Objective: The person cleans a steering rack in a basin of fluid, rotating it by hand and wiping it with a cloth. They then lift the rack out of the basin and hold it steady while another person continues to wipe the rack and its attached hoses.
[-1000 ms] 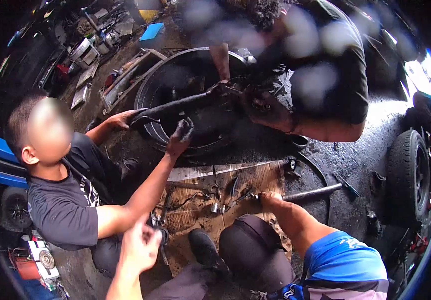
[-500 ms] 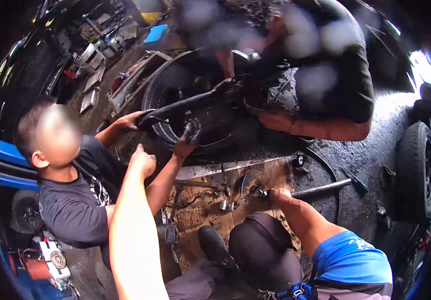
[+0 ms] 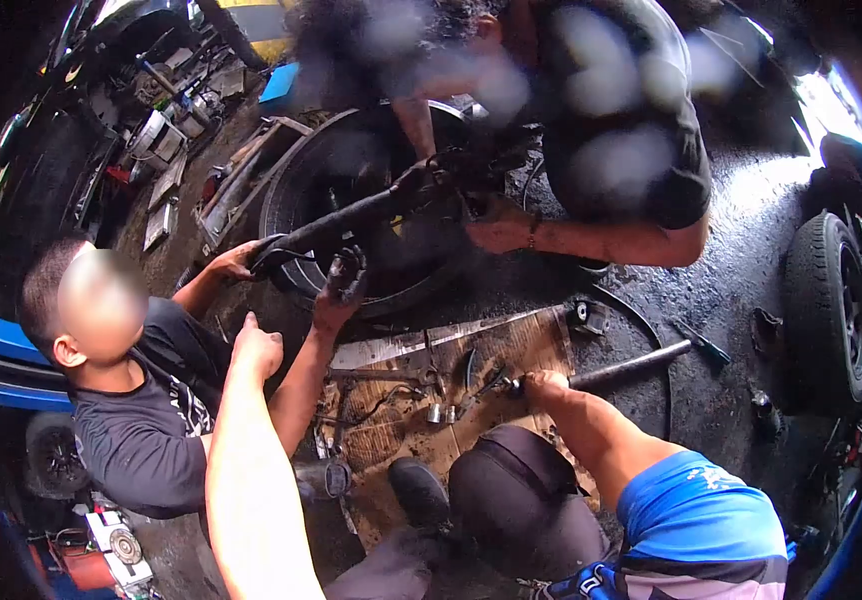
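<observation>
Two hands: the right hand (image 3: pixel 543 384) grips a metal bar (image 3: pixel 631 368) on the near floor; the left hand (image 3: pixel 256 347), loosely closed and empty, is raised near a co-worker's arm (image 3: pixel 296 375).

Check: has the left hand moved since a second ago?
Yes. The left hand has risen from near the knee up alongside the plywood board.
</observation>
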`<move>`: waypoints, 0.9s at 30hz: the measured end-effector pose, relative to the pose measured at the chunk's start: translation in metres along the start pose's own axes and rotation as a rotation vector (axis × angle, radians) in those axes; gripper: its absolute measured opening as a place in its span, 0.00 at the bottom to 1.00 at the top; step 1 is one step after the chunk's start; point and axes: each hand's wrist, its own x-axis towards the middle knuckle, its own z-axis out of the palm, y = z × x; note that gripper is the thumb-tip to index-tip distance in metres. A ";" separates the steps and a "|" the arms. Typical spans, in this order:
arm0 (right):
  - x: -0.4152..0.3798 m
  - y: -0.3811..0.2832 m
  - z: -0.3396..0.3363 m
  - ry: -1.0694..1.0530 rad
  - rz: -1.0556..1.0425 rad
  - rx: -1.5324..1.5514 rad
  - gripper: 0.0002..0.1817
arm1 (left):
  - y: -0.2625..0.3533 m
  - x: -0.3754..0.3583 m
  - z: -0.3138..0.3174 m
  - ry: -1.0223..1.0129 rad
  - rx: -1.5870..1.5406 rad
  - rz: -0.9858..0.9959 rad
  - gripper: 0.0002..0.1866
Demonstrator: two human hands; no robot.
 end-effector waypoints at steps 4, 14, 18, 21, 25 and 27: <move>0.001 -0.013 -0.061 -0.417 0.092 0.137 0.12 | 0.003 0.001 -0.001 0.044 -0.050 -0.029 0.24; 0.000 -0.011 -0.062 -0.430 0.010 0.080 0.14 | 0.007 0.006 -0.003 -0.029 -0.013 0.003 0.21; 0.001 -0.004 -0.039 -0.337 -0.019 0.130 0.13 | -0.007 0.021 0.017 0.123 -0.082 -0.029 0.21; -0.006 -0.012 -0.069 -0.302 -0.076 0.049 0.11 | 0.005 0.009 -0.003 0.064 -0.052 -0.014 0.21; -0.005 -0.016 -0.074 -0.351 0.007 0.067 0.11 | 0.000 0.010 0.000 -0.075 0.015 0.040 0.23; -0.005 -0.016 -0.076 -0.308 -0.049 -0.003 0.12 | -0.005 0.014 0.008 0.027 -0.146 -0.029 0.25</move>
